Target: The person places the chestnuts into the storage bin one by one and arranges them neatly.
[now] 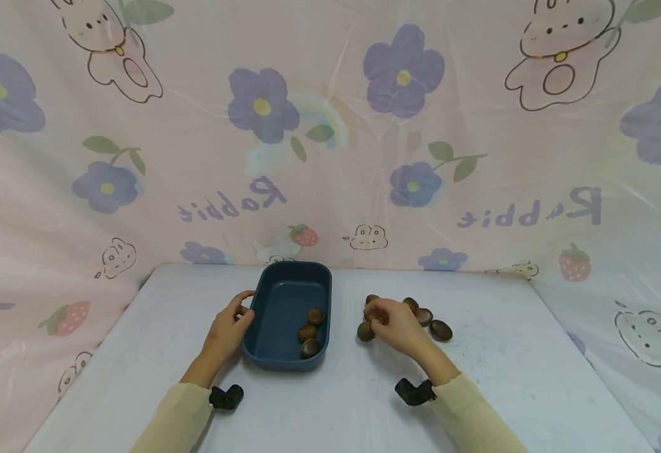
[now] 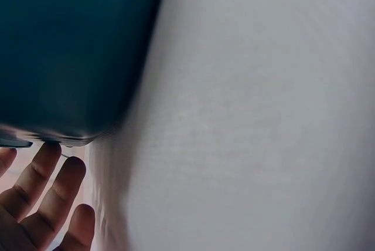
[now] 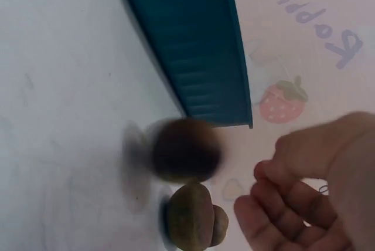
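Note:
A dark blue rectangular box stands left of centre in the head view, with three brown chestnuts inside along its right side. My left hand is at the box's left wall; in the left wrist view its fingertips are right at the box, not wrapped around it. My right hand hovers over a small group of chestnuts to the right, partly hiding them. In the right wrist view its fingers are loosely bent beside the chestnuts, and no chestnut shows between them.
Both the box and the loose chestnuts lie on a white table. A patterned cloth with flowers and rabbits hangs behind its back edge. Black wrist devices sit at both sleeves.

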`<action>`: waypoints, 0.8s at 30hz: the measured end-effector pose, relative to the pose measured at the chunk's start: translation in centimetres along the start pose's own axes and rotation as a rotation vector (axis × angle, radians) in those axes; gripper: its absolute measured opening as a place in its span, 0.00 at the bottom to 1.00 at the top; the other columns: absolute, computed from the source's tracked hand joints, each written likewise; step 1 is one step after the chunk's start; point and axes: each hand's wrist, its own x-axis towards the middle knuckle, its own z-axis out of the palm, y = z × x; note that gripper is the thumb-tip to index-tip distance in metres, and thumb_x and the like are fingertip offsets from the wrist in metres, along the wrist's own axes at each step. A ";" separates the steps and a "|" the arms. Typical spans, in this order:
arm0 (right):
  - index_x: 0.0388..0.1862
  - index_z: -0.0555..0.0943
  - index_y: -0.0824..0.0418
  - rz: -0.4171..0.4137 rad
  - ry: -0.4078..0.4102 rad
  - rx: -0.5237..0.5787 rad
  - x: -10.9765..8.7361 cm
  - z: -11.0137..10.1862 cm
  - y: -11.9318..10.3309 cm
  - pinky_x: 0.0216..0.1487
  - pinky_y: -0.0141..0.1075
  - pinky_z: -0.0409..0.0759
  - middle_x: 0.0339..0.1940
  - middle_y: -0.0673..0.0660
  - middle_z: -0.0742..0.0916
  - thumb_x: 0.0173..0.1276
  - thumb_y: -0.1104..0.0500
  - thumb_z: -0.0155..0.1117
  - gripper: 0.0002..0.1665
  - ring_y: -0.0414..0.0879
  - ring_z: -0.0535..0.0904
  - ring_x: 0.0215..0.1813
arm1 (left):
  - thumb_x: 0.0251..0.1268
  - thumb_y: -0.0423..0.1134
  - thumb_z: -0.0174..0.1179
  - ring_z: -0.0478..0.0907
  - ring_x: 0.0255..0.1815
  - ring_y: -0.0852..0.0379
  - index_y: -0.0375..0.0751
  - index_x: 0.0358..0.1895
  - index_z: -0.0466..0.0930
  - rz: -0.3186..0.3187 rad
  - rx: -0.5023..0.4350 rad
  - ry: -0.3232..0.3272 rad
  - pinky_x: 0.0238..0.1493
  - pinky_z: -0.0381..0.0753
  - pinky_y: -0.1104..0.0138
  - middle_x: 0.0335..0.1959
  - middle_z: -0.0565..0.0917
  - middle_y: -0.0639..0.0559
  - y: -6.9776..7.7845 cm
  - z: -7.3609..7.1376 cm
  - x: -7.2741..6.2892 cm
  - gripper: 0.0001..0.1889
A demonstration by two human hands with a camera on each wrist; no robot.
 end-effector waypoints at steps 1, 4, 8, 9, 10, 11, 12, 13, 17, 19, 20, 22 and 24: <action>0.42 0.83 0.58 -0.009 -0.007 -0.004 0.1 0.1 0.0 0.36 0.30 0.76 0.34 0.50 0.84 0.57 0.68 0.63 0.14 0.39 0.76 0.34 | 0.69 0.45 0.48 0.73 0.30 0.56 0.59 0.67 0.67 0.001 0.001 -0.001 0.33 0.70 0.64 0.39 0.82 0.48 0.0 0.0 0.0 0.23; 0.43 0.82 0.59 -0.025 -0.041 -0.008 0.4 0.4 0.1 0.34 0.31 0.76 0.35 0.53 0.84 0.55 0.68 0.63 0.15 0.44 0.78 0.36 | 0.69 0.45 0.48 0.73 0.30 0.55 0.59 0.67 0.67 0.001 -0.002 -0.005 0.33 0.70 0.64 0.39 0.82 0.48 0.1 -0.1 0.1 0.23; 0.49 0.82 0.58 -0.030 -0.130 -0.021 0.5 1.0 0.1 0.39 0.36 0.77 0.44 0.57 0.84 0.55 0.64 0.66 0.20 0.49 0.79 0.43 | 0.69 0.45 0.48 0.73 0.31 0.55 0.59 0.67 0.66 0.000 0.003 -0.006 0.33 0.70 0.64 0.39 0.82 0.48 0.1 -0.2 0.2 0.23; 0.50 0.82 0.57 -0.033 -0.153 -0.027 0.5 1.1 0.1 0.41 0.38 0.77 0.47 0.57 0.84 0.55 0.63 0.66 0.21 0.49 0.79 0.44 | 0.69 0.44 0.48 0.73 0.31 0.55 0.59 0.67 0.66 -0.001 0.004 -0.005 0.33 0.70 0.64 0.39 0.82 0.48 0.1 -0.2 0.2 0.23; 0.51 0.81 0.57 -0.038 -0.175 -0.030 0.5 1.3 0.0 0.42 0.40 0.77 0.48 0.57 0.83 0.55 0.62 0.66 0.22 0.49 0.79 0.45 | 0.69 0.44 0.48 0.73 0.31 0.55 0.59 0.67 0.66 -0.001 0.007 -0.004 0.34 0.70 0.64 0.39 0.82 0.48 0.2 -0.2 0.2 0.23; 0.51 0.81 0.57 -0.043 -0.196 -0.033 0.5 1.5 0.0 0.44 0.41 0.77 0.49 0.57 0.83 0.55 0.62 0.66 0.22 0.49 0.79 0.45 | 0.69 0.44 0.48 0.73 0.31 0.55 0.59 0.67 0.66 -0.003 0.008 -0.004 0.34 0.70 0.64 0.39 0.82 0.48 0.2 -0.2 0.3 0.23; 0.51 0.81 0.56 -0.050 -0.216 -0.031 0.5 1.7 0.0 0.44 0.41 0.76 0.49 0.56 0.83 0.55 0.61 0.66 0.22 0.48 0.78 0.45 | 0.69 0.44 0.48 0.73 0.31 0.56 0.59 0.67 0.66 -0.004 0.010 -0.004 0.34 0.70 0.64 0.39 0.82 0.48 0.2 -0.2 0.3 0.23; 0.51 0.81 0.56 -0.061 -0.233 -0.034 0.4 1.8 -0.1 0.43 0.40 0.76 0.49 0.56 0.83 0.55 0.61 0.66 0.22 0.48 0.78 0.44 | 0.69 0.44 0.48 0.73 0.31 0.55 0.59 0.67 0.66 -0.006 0.008 -0.005 0.34 0.70 0.64 0.39 0.82 0.48 0.2 -0.2 0.2 0.23; 0.48 0.83 0.58 -0.139 -0.275 -0.038 0.2 2.4 -0.5 0.40 0.35 0.76 0.42 0.52 0.84 0.54 0.63 0.67 0.20 0.46 0.79 0.39 | 0.69 0.45 0.48 0.74 0.31 0.56 0.59 0.67 0.66 -0.007 0.008 -0.011 0.34 0.70 0.64 0.40 0.82 0.48 0.4 -0.3 0.2 0.23; 0.47 0.83 0.58 -0.179 -0.282 -0.048 0.2 2.6 -0.7 0.39 0.32 0.76 0.39 0.50 0.85 0.54 0.63 0.67 0.19 0.44 0.79 0.37 | 0.69 0.45 0.47 0.73 0.32 0.56 0.59 0.67 0.65 -0.010 0.011 -0.013 0.34 0.70 0.64 0.40 0.82 0.48 0.4 -0.3 0.3 0.23; 0.47 0.83 0.58 -0.194 -0.282 -0.051 0.2 2.7 -0.8 0.39 0.32 0.76 0.38 0.49 0.85 0.54 0.64 0.67 0.19 0.44 0.79 0.36 | 0.69 0.45 0.47 0.73 0.32 0.55 0.59 0.67 0.65 -0.010 0.012 -0.012 0.34 0.70 0.64 0.40 0.82 0.48 0.3 -0.3 0.3 0.23; 0.46 0.83 0.58 -0.198 -0.278 -0.064 0.1 2.9 -1.0 0.39 0.31 0.76 0.37 0.48 0.84 0.53 0.64 0.68 0.18 0.42 0.78 0.36 | 0.69 0.44 0.47 0.73 0.32 0.55 0.59 0.67 0.66 -0.015 0.012 -0.009 0.34 0.70 0.64 0.40 0.82 0.48 0.2 -0.4 0.3 0.23; 0.46 0.83 0.58 -0.196 -0.278 -0.075 0.1 3.0 -1.0 0.39 0.31 0.75 0.36 0.47 0.84 0.53 0.63 0.68 0.19 0.41 0.77 0.36 | 0.69 0.44 0.47 0.73 0.31 0.55 0.58 0.67 0.66 -0.011 0.010 -0.006 0.33 0.70 0.64 0.40 0.82 0.47 0.2 -0.3 0.3 0.23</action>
